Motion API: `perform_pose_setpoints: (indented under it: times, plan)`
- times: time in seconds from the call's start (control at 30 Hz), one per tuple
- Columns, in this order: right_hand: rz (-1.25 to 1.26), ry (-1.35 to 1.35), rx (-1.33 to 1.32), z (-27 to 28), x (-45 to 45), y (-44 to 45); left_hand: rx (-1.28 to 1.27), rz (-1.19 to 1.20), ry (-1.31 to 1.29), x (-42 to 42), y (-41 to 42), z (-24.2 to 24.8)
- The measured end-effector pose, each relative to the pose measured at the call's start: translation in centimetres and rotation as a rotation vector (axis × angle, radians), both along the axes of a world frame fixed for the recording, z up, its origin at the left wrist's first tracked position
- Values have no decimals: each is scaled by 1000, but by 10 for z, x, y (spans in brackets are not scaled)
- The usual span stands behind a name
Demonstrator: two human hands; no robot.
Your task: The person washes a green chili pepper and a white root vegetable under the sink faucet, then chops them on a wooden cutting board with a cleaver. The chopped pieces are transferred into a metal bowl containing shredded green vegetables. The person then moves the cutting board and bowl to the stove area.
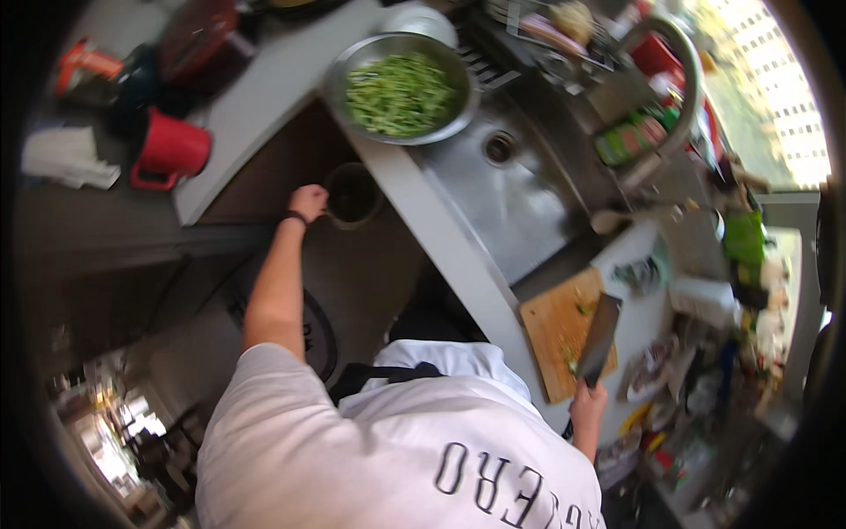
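My right hand [588,402] grips the handle of a kitchen cleaver [600,340], whose broad blade lies over the right side of a wooden cutting board [548,324] with green scraps on it. To the left, my left hand [308,202] is at the rim of a round bin [353,196] below counter height; its fingers are curled, and blur hides whether they hold the rim. A steel bowl [466,112] full of chopped green vegetables [400,94] stands on the counter corner beside the sink.
A steel sink [522,198] with a curved faucet [694,73] lies ahead. A green bottle [628,140] stands behind it. At the left are a red pitcher [173,149] and a white cloth [66,155]. Bags and a white container [704,301] crowd the right counter.
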State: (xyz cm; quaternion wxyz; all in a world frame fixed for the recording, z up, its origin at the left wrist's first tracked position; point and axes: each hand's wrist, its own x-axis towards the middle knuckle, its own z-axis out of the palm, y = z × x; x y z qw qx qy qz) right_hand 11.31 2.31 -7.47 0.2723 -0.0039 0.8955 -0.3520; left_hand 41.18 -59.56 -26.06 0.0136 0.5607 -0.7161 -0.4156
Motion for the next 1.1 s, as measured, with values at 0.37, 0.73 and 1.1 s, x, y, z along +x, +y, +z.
perform_pose_setpoints:
  times: [0.37, 0.73, 1.1]
  plan:
    - [-395, -125, -170, -15, 15, 1, 194, -632, 612, -246, 250, 108]
    - [-204, -36, -186, -51, 41, 30, -301, -1253, 149, -352, 420, 89]
    - [-156, -90, -33, -56, 22, 16, -102, -1240, 177, -301, 442, 94]
